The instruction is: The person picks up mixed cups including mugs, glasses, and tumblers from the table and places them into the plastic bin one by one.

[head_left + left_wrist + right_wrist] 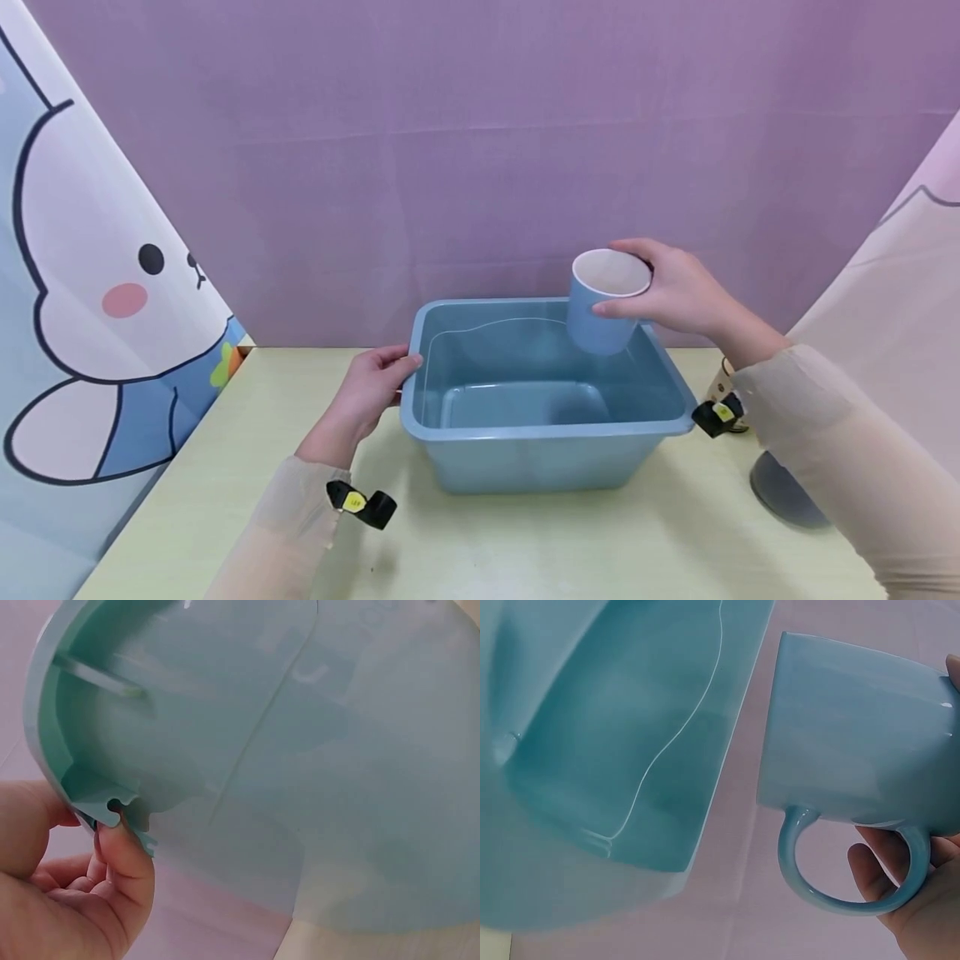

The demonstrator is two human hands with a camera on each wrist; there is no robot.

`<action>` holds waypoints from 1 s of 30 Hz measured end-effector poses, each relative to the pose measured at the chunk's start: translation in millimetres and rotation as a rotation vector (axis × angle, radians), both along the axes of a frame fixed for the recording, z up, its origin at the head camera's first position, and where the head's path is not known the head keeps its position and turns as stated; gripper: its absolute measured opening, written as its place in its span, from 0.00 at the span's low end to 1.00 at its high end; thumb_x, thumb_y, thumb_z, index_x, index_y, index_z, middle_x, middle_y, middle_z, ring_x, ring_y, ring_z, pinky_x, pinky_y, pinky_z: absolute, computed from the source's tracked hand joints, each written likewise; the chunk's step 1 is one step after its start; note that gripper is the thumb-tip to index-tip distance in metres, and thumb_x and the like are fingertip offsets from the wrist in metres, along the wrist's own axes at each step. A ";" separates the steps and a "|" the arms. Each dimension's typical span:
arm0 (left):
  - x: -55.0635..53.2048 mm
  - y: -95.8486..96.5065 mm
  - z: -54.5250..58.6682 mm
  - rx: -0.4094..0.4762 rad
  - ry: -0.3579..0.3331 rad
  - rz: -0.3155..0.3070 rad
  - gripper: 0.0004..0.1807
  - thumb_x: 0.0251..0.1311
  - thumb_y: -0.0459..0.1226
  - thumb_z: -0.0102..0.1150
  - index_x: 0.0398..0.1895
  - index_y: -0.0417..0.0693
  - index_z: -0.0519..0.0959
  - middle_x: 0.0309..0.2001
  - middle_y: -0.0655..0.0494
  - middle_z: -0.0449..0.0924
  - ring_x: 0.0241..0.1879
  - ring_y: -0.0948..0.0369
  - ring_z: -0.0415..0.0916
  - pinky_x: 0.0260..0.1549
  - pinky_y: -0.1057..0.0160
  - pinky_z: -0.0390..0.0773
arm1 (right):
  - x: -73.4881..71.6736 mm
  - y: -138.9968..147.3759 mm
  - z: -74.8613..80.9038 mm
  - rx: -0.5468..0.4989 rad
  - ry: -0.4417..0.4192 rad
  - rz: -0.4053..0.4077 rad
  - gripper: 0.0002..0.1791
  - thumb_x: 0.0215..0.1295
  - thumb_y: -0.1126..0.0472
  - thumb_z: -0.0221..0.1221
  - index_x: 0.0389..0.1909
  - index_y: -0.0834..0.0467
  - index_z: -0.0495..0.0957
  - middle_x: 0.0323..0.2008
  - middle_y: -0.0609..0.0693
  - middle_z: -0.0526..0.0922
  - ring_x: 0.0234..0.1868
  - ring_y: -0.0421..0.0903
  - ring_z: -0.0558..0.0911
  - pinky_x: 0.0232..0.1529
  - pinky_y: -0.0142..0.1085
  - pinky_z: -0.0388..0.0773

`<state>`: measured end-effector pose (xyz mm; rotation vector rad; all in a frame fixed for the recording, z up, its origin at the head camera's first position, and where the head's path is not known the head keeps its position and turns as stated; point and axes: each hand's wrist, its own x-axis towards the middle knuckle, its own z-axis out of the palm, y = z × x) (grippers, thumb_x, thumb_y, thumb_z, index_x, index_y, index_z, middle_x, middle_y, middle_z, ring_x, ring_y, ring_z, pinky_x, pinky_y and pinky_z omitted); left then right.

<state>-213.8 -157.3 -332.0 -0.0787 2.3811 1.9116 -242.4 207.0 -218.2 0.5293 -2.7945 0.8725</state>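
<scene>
While left hand (364, 392) holds basin (543, 458) by rim, right hand (684, 290) grips mug (596, 318) near far right corner.

Lt. yellow-green table (217, 450), smooth top, faint grain. Approx. ctr., toward the far edge: a rect. blue basin (536, 462), upright, flat on its base, w/ soft shadows around it. To the R of it, a beige item w/ dark print (721, 382), partly hidden. Nearer the viewer, far R: a dk. grey rounded object (783, 493), also part-covered.
</scene>
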 end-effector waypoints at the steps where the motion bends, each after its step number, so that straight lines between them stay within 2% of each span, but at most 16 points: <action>1: 0.5 0.2 0.5 0.003 0.000 0.000 0.25 0.66 0.43 0.52 0.63 0.41 0.69 0.53 0.41 0.77 0.40 0.59 0.80 0.40 0.59 0.83 | -0.4 -0.7 0.1 0.000 -0.002 0.000 0.47 0.43 0.39 0.70 0.66 0.50 0.64 0.52 0.51 0.76 0.46 0.50 0.77 0.42 0.43 0.74; 9: 2.8 0.7 2.6 -0.003 0.001 0.000 0.25 0.66 0.43 0.52 0.64 0.41 0.69 0.54 0.40 0.77 0.40 0.59 0.80 0.38 0.62 0.82 | -4.2 -6.2 1.0 -0.006 -0.013 0.014 0.47 0.44 0.41 0.71 0.65 0.53 0.64 0.52 0.52 0.76 0.46 0.50 0.76 0.41 0.42 0.74; 17: 0.7 0.2 0.0 -0.001 0.001 0.002 0.25 0.66 0.44 0.52 0.64 0.42 0.69 0.54 0.41 0.77 0.44 0.55 0.80 0.43 0.57 0.82 | -9.5 -14.2 0.7 -0.017 -0.018 0.037 0.51 0.44 0.42 0.71 0.68 0.54 0.61 0.57 0.53 0.74 0.48 0.51 0.76 0.44 0.45 0.75; 24: 0.9 0.9 0.2 0.002 -0.001 -0.004 0.25 0.67 0.44 0.52 0.63 0.43 0.69 0.54 0.41 0.77 0.42 0.58 0.80 0.45 0.54 0.81 | -14.9 -21.2 -1.1 -0.006 -0.017 0.046 0.47 0.42 0.41 0.72 0.64 0.53 0.66 0.52 0.51 0.76 0.46 0.49 0.76 0.42 0.43 0.73; 30: 2.0 -0.8 0.7 -0.003 0.010 -0.006 0.25 0.66 0.44 0.52 0.63 0.42 0.69 0.54 0.40 0.77 0.41 0.57 0.80 0.45 0.55 0.82 | -16.0 -25.3 -1.3 -0.007 -0.041 0.052 0.47 0.41 0.41 0.72 0.63 0.52 0.65 0.52 0.50 0.75 0.46 0.49 0.75 0.42 0.42 0.74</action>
